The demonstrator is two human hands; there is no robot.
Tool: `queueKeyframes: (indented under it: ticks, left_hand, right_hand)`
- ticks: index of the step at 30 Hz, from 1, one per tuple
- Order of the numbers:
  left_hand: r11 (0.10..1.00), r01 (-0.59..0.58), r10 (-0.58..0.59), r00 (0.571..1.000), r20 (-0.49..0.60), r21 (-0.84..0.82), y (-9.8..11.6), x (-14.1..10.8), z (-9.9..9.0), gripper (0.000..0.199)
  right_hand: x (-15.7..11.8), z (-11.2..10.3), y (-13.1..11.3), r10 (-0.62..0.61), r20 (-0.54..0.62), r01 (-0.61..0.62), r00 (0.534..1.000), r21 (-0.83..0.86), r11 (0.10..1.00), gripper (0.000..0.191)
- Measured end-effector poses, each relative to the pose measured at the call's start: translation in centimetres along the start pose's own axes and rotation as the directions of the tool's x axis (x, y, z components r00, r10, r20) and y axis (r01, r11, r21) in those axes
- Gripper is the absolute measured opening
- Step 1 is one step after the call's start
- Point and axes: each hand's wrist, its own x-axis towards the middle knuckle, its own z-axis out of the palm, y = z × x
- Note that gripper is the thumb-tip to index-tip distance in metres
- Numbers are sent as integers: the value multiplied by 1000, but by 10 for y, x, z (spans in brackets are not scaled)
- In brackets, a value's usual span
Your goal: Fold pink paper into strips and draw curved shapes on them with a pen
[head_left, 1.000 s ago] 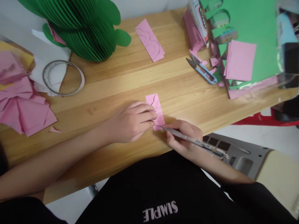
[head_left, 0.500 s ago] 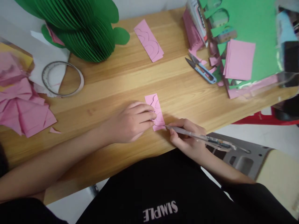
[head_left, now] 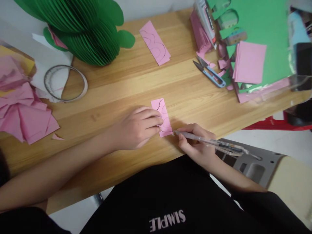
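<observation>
A small folded strip of pink paper (head_left: 165,114) lies near the table's front edge, with dark curved lines drawn on it. My left hand (head_left: 140,128) rests on its left side, fingers stretched out and fingertips pressing it down. In my right hand (head_left: 198,143) is a slim pen (head_left: 191,136) with a clear barrel, pinched between thumb and fingers. Its tip is at the strip's lower right corner, by the end of a drawn line. Farther back lies a similar pink piece (head_left: 155,44) with a wavy outline.
Blue thread snips (head_left: 214,76) lie at the right beside scraps and pink squares (head_left: 250,61) on green sheets (head_left: 273,19). To the left are a tape roll (head_left: 85,85) and folded pink paper (head_left: 36,117). A green pleated paper shape (head_left: 95,45) stands at the back.
The pen in my right hand has shifted very slightly to the right at the strip's corner. My left hand and the strip have stayed in place.
</observation>
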Motion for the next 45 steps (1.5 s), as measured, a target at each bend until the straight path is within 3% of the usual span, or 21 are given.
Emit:
queueKeyframes:
  ticks: [16,22,28,33,40,45]
  left_hand:
    - [1000,18,-18,1000,21,-6,1,-1,0,23]
    - [1000,10,-9,1000,8,-9,1,0,0,21]
    - [1000,9,-9,1000,7,-14,1,0,1,19]
    - [1000,19,-19,1000,5,-14,1,0,0,20]
    - [1000,20,-20,1000,-12,-14,1,0,0,21]
    - [1000,16,-16,1000,2,-12,1,0,0,22]
  right_hand:
    - [5,-1,-4,-37,57,34,998,53,998,5]
    - [1,-1,-1,31,12,-32,999,33,999,3]
    - [-3,0,6,77,-67,-63,995,193,979,4]
    - [2,-1,2,36,-1,-36,999,132,991,2]
    - [2,-1,1,19,-7,-18,1000,75,997,3]
    - [1,1,5,70,-33,-64,997,157,986,3]
